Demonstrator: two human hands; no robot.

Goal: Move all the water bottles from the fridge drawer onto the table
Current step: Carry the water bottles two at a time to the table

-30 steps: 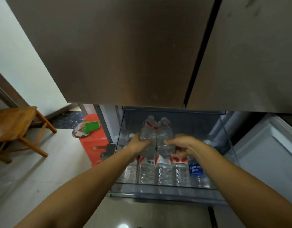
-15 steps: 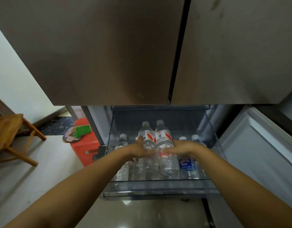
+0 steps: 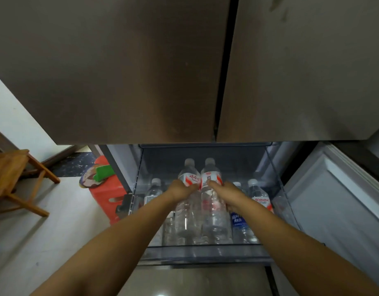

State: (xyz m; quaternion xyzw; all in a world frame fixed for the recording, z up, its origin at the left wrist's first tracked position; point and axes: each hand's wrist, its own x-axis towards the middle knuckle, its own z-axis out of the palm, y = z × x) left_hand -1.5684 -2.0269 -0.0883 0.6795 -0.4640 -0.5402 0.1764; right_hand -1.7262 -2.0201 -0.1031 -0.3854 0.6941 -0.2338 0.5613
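Overhead, closed fridge doors overhang the drawer where both hands each grasp a bottle.

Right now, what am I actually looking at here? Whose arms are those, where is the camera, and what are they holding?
There is no robot here. A person wears a wide-angle camera on the head, looking forward and down, so the two bare arms reaching in from below are that person's own. In front is a fridge, upper doors shut, with a clear fridge drawer pulled open beneath them. The left hand grips one red-labelled bottle; the right hand grips its twin beside it. More bottles stand in the drawer, among them a blue-labelled one. Left of the fridge are a red stool and a wooden chair.
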